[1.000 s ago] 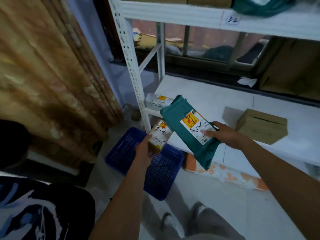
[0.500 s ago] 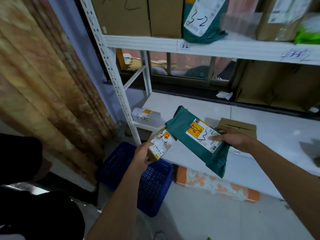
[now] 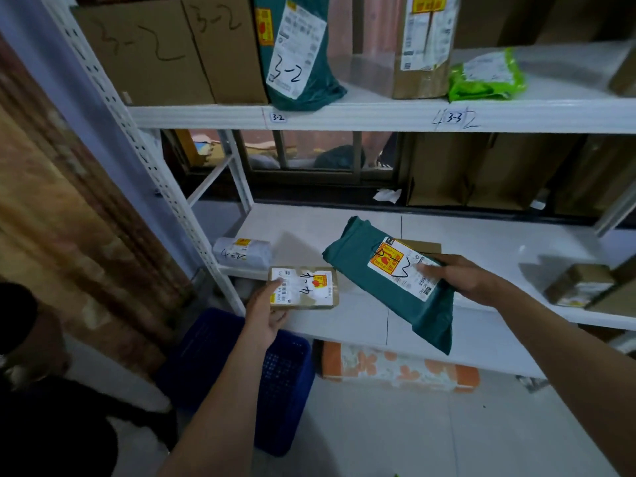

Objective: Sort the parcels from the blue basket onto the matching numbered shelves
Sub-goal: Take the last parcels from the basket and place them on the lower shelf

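My left hand (image 3: 265, 313) grips a small brown box parcel (image 3: 304, 287) with a white label and handwritten digits, held flat at the front edge of the lower white shelf (image 3: 481, 325). My right hand (image 3: 464, 277) holds a dark green bag parcel (image 3: 385, 287) by its labelled end, above the same shelf. The blue basket (image 3: 282, 380) sits on the floor below my left arm. The upper shelf (image 3: 361, 115) carries the tags 3-2 and 3-3.
Boxes marked 3-2 (image 3: 165, 49) and a green bag marked 3-2 (image 3: 296, 53) stand on the upper shelf, a lime bag (image 3: 485, 77) further right. A white parcel (image 3: 241, 251) and small boxes (image 3: 578, 284) lie on the lower shelf. A curtain (image 3: 51, 201) hangs left.
My view has tilted up, showing the upper shelf. The brown box in my left hand has turned flat and moved over the lower shelf's front edge. The green bag moved slightly right.
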The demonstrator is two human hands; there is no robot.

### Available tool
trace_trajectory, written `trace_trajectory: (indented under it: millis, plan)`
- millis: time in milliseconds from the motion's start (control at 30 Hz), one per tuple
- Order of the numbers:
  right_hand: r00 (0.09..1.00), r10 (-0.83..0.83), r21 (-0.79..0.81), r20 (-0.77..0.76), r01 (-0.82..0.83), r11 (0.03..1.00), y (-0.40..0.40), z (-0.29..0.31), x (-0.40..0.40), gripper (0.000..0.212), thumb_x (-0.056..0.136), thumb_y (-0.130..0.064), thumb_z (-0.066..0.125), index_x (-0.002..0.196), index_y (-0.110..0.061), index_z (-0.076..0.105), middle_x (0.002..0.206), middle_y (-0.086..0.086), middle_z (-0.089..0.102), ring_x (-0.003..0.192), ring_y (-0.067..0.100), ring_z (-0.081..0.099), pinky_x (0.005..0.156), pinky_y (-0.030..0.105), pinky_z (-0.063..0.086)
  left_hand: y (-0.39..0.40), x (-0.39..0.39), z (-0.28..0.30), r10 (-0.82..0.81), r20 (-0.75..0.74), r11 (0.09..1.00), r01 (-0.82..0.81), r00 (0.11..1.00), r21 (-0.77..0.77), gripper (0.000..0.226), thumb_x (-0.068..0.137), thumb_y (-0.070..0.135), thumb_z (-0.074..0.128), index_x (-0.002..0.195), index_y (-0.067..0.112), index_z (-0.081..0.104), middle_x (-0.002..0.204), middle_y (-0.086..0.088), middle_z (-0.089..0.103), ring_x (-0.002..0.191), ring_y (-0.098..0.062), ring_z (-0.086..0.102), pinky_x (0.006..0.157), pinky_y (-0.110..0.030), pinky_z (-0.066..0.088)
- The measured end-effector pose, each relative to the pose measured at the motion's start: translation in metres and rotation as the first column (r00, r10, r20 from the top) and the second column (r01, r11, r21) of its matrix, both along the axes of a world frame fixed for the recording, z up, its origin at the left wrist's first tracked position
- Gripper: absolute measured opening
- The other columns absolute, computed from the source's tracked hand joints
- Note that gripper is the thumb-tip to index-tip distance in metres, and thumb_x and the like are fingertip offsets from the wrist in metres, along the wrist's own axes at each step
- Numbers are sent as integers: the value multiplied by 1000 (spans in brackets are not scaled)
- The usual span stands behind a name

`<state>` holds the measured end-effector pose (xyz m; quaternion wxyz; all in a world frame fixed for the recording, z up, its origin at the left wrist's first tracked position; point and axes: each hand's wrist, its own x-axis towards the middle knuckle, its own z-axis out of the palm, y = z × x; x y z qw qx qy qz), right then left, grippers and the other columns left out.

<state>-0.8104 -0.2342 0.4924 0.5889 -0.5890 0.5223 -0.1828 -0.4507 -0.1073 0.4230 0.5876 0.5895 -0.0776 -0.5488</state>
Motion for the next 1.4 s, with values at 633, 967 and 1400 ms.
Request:
trace_trajectory:
  millis: [633, 967, 1400]
  plan:
    - [999, -40, -56, -31, 38, 998, -22, 47, -122, 36, 94, -30, 67, 129, -24, 63, 109, -1, 76, 101, 20, 71, 87, 28, 57, -74, -174, 30, -87, 22, 996, 87, 996, -19, 39, 106, 16, 44, 138, 39, 38, 120, -16, 58, 94, -35, 65, 72, -45, 57]
    - [996, 22, -199, -90, -40, 979, -62, 95, -136, 36, 92, -26, 70, 127, -30, 63, 109, -1, 75, 99, 17, 71, 89, 30, 56, -117, -183, 88, -297, 260, 954, 297, 919, 38, 25, 102, 31, 46, 117, 24, 64, 95, -15, 75, 80, -34, 73, 72, -42, 59]
    - [987, 99, -156, -128, -118, 981, -76, 115, -125, 31, 95, -19, 67, 124, -26, 65, 111, 6, 75, 94, 18, 72, 80, 31, 59, -130, -180, 116, -658, 471, 702, 705, 588, 100, 63, 80, 75, 53, 132, 39, 52, 126, 4, 66, 112, -21, 64, 98, -42, 51]
